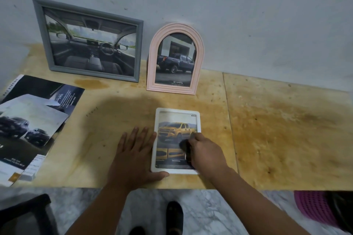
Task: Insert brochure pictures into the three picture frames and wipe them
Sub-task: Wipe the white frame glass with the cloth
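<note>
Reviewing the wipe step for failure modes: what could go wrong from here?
1. The white frame lies flat close to the table's front edge; the left hand only rests flat beside it, so a hard wipe might push it off.
2. The right hand holds a dark cloth; pressing hard might stress the glazing.
3. The pink arched frame leans on the wall just behind; a forward stroke could topple it.

- Two frames are leaned on the wall at twelve o'clock: rectangular frame (89, 41) left, arched frame (174, 59) right.
- A third frame (176, 140) is laid flat on the table (277, 129), centre.
- Brochure pages (32, 126) are spread at nine o'clock.
</note>
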